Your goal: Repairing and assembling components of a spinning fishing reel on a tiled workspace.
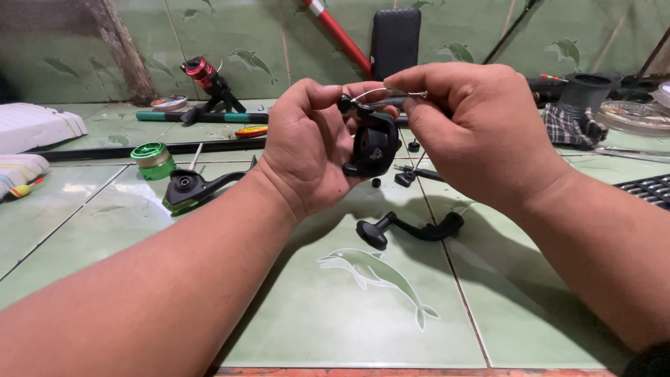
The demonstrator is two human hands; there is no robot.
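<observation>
Here, at the bottom of the frame, 2 bare forearms are seen rising from the lower corners over a green tiled floor (335, 328) printed with a dolphin figure. Just above the dolphin, in the centre, a black crank handle (408, 229) is laid flat on the tile. Higher up, in the middle of the frame, a black reel rotor (373, 145) is held off the floor: the left hand (307, 150) is curled around its left side with fingers closed on it, while the right hand (474, 129) is pinched with thumb and forefinger on the thin silver bail wire (391, 92) arching over the rotor's top. To the left of centre, a black and green reel body (192, 190) is rested on the tile, and a green spool (153, 159) is stood just beside it. Small black parts (405, 178) are scattered behind the hands. Toward the upper left, a red reel on a rod (206, 77) is propped near the wall, and in the upper right a checked cloth (569, 126) is bunched.
</observation>
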